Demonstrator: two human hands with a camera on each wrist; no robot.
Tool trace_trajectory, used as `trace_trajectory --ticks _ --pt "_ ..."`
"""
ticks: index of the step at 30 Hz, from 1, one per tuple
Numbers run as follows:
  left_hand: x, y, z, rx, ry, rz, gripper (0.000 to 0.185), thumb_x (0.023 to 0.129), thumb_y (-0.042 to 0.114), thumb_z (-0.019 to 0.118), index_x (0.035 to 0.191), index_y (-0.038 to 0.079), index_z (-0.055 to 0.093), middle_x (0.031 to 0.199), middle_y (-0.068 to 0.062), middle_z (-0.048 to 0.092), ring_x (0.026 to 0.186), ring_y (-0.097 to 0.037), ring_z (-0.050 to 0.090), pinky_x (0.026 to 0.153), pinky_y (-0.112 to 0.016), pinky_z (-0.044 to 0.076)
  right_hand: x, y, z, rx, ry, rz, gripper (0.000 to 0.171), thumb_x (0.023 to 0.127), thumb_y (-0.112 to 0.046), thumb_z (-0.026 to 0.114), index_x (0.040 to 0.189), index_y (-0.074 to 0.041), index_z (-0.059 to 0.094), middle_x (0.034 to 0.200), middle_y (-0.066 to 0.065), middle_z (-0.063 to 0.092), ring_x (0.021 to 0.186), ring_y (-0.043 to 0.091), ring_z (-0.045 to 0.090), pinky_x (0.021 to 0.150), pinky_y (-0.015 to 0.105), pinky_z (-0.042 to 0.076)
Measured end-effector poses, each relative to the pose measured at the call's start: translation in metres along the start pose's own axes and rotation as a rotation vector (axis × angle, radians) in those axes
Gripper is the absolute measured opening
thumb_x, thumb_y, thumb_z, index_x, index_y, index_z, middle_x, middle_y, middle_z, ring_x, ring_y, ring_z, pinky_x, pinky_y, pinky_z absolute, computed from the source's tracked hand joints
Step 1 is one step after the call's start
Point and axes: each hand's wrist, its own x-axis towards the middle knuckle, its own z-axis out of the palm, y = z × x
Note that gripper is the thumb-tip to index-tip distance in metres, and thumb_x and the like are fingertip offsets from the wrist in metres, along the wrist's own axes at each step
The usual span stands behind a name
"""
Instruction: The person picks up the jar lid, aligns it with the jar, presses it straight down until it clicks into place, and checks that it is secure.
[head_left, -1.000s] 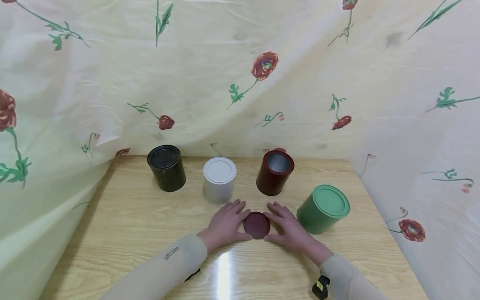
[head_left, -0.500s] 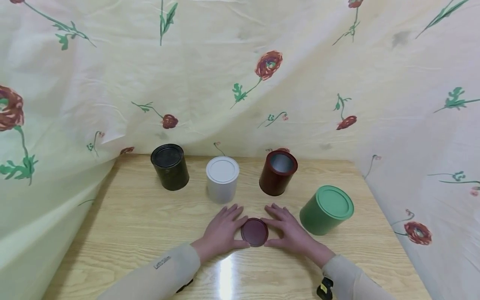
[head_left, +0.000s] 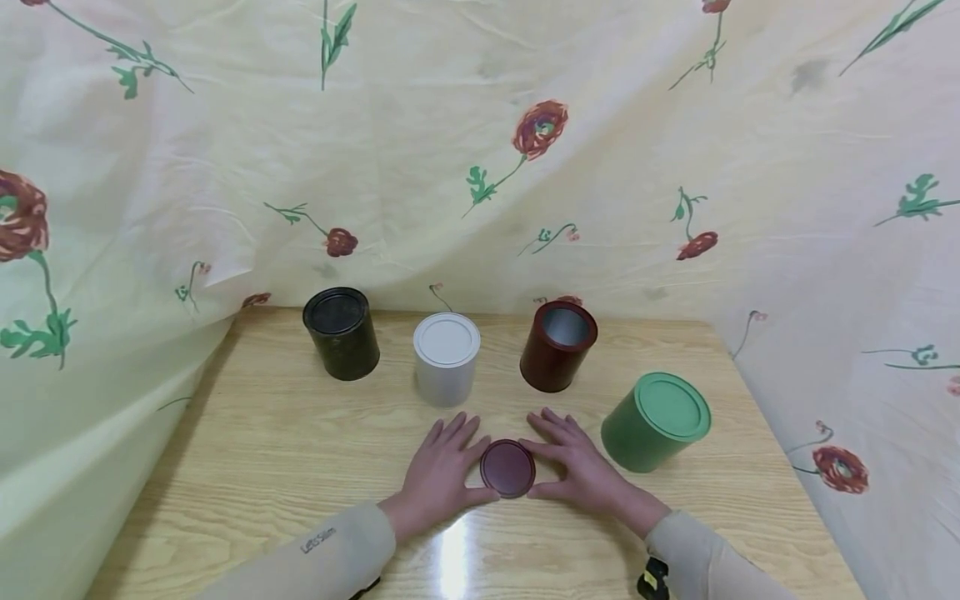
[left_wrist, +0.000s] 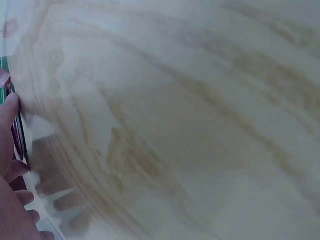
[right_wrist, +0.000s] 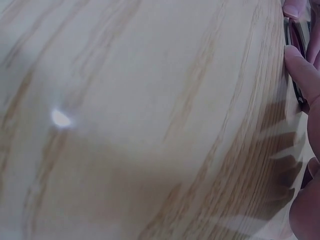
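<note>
A dark red round lid [head_left: 508, 469] lies low over the wooden table in the head view, between the two hands. My left hand [head_left: 441, 471] holds its left side by thumb and forefinger. On the right side, my right hand [head_left: 576, 467] holds the rim the same way, its other fingers spread toward the back. Behind the hands stands a dark red can [head_left: 551, 358] without a lid, its grey inside showing. In the left wrist view the lid [left_wrist: 20, 132] appears edge-on at the left border; in the right wrist view, at the right border.
A black can [head_left: 341, 337] and a white can [head_left: 446, 367], both lidded, stand upright at the back left of the table [head_left: 300, 450]. A lidded green can [head_left: 652, 425] is close to my right hand. Flowered cloth [head_left: 420, 150] hangs behind and along both sides.
Both hands and the lid have shifted toward me and slightly to the left. The cans stay where they were; the head view has turned slightly.
</note>
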Motion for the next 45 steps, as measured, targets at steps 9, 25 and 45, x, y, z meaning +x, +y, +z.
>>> trace_trajectory --ticks 9,25,45 --pt "-0.0027 0.0027 0.0019 -0.031 0.015 -0.022 0.083 0.087 0.075 0.072 0.148 0.019 0.067 0.165 -0.011 0.048 0.157 -0.035 0.038 0.126 -0.059 0.032 0.0016 0.0017 0.0023 0.026 0.004 -0.003 0.072 0.08 -0.043 0.094 0.141 -0.012 0.072 0.166 0.02 0.045 0.157 0.048 0.032 0.122 0.076 0.021" --pt "0.001 -0.0034 0.0045 -0.09 0.065 0.031 0.084 0.079 0.074 0.079 0.141 0.016 0.073 0.163 -0.009 0.051 0.155 -0.034 0.04 0.127 -0.056 0.032 0.0025 -0.0007 0.0008 0.111 -0.018 0.024 0.069 0.081 -0.035 0.095 0.141 -0.01 0.072 0.167 0.019 0.043 0.159 0.048 0.027 0.123 0.076 0.017" --pt "-0.0005 -0.0072 0.0018 -0.118 0.112 0.078 0.084 0.078 0.071 0.082 0.139 0.014 0.073 0.161 -0.011 0.053 0.154 -0.035 0.042 0.127 -0.056 0.033 0.0031 -0.0041 0.0018 0.097 0.02 0.01 0.07 0.079 -0.036 0.096 0.14 -0.011 0.073 0.168 0.019 0.041 0.158 0.05 0.028 0.123 0.077 0.016"
